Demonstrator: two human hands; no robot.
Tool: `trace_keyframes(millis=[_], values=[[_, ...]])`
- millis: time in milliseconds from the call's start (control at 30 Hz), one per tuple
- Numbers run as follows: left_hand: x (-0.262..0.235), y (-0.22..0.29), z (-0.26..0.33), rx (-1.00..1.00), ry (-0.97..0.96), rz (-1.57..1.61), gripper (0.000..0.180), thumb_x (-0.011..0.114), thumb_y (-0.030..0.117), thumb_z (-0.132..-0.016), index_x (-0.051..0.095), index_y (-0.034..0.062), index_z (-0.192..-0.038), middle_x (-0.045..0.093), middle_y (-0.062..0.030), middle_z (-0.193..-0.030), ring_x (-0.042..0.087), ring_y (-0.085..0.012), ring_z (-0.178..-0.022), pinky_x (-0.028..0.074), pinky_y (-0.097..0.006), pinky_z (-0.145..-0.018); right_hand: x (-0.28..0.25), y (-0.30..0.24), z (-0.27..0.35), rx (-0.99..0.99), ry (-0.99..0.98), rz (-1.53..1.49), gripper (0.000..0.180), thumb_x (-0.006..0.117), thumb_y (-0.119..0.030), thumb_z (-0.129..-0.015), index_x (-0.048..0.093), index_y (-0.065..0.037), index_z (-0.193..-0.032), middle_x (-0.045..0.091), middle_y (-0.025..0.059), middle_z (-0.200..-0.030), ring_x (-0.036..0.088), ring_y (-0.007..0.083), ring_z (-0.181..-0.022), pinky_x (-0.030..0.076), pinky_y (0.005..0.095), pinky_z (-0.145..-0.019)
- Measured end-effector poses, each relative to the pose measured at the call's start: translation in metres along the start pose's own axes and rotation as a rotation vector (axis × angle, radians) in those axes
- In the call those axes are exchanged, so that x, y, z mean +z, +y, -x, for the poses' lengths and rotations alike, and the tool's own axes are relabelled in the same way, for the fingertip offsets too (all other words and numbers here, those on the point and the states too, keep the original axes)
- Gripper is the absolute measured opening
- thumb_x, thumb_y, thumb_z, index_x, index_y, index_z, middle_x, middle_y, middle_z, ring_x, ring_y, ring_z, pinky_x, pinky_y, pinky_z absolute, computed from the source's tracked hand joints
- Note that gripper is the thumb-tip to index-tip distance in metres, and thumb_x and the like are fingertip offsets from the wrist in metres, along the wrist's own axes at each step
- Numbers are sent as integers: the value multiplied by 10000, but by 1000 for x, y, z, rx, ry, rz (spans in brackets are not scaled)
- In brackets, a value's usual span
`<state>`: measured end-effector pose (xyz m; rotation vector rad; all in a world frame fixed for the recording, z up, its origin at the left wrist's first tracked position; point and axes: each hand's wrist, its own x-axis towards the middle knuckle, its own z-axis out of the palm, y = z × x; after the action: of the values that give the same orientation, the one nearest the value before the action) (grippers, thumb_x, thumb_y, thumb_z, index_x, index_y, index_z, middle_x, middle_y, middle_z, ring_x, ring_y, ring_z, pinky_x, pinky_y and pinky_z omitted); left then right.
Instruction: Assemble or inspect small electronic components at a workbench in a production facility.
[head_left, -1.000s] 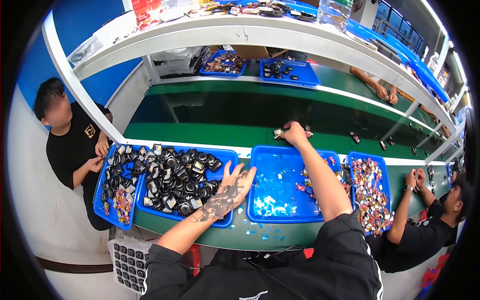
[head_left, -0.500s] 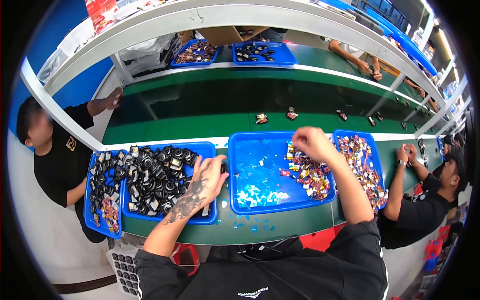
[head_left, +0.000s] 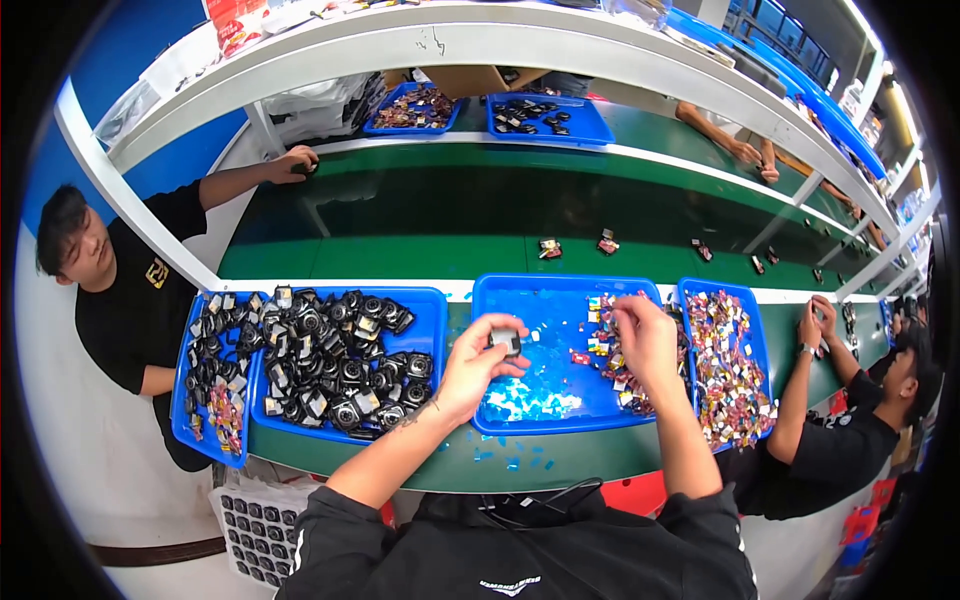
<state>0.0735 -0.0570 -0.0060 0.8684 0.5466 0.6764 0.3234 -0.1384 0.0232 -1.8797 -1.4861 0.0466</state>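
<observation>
My left hand (head_left: 478, 368) is closed round a small dark module with a grey face (head_left: 507, 343), held over the left edge of the middle blue tray (head_left: 520, 305). Above that tray's right side, my right hand (head_left: 650, 345) has its fingertips pinched together; whatever lies between them is too small or hidden. Beneath it are small multicoloured parts (head_left: 634, 396), partly covered by my hand and forearm. Thin shiny blue film pieces (head_left: 525, 402) litter the tray's floor. On the left, another blue tray (head_left: 427, 318) holds a heap of black camera-like modules (head_left: 318, 345).
A tray of mixed modules (head_left: 215, 350) stands far left; one full of small coloured parts (head_left: 722, 360) stands right. Several small assemblies (head_left: 607, 243) lie on the green conveyor (head_left: 420, 245). A white shelf beam (head_left: 400, 48) crosses above. Co-workers (head_left: 110, 290) flank the bench.
My left hand has moved right from the black-module tray to the middle tray, now with a module in its grip. The right hand has dropped slightly nearer. The left co-worker's arm reaches farther over the conveyor.
</observation>
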Motion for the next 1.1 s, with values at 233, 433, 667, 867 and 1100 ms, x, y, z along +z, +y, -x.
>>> trace_keyframes(millis=[233,433,667,867,1100], values=[[25,1,7,243,-148,-642,211,686,100,-868,693,48,-1072,558,-59,-1043,563,-125,-928,488,-238,-741,5,-49,33,406,-261,-1153,64,625,-27,-908,585,-20,-956,690,76,-878,589,60,-692,473,200,-607],[31,-1,10,307,-6,-778,137,734,119,-836,706,30,-935,582,-62,-988,576,-110,-793,459,-231,-632,30,-54,40,436,-346,-1195,57,627,-48,-918,578,-32,-944,616,7,-822,561,34,-664,445,181,-559],[21,-12,10,270,-20,-639,156,699,113,-873,680,-13,-963,560,-80,-990,632,-149,-825,533,-253,-671,34,-63,43,87,-158,-609,78,646,10,-871,578,-2,-908,627,42,-808,576,87,-612,460,242,-526],[21,-11,11,191,-35,-574,129,686,85,-886,685,-29,-947,579,-76,-1018,623,-113,-832,520,-228,-689,36,-69,46,-105,-82,-324,66,634,11,-869,578,0,-902,617,89,-805,599,155,-612,485,273,-553],[12,-24,8,135,-100,-495,111,616,78,-935,660,-18,-969,576,-59,-1004,608,-91,-799,504,-221,-646,19,-39,39,-28,-194,-110,22,587,-16,-903,581,-1,-919,622,81,-725,617,165,-650,496,284,-607]])
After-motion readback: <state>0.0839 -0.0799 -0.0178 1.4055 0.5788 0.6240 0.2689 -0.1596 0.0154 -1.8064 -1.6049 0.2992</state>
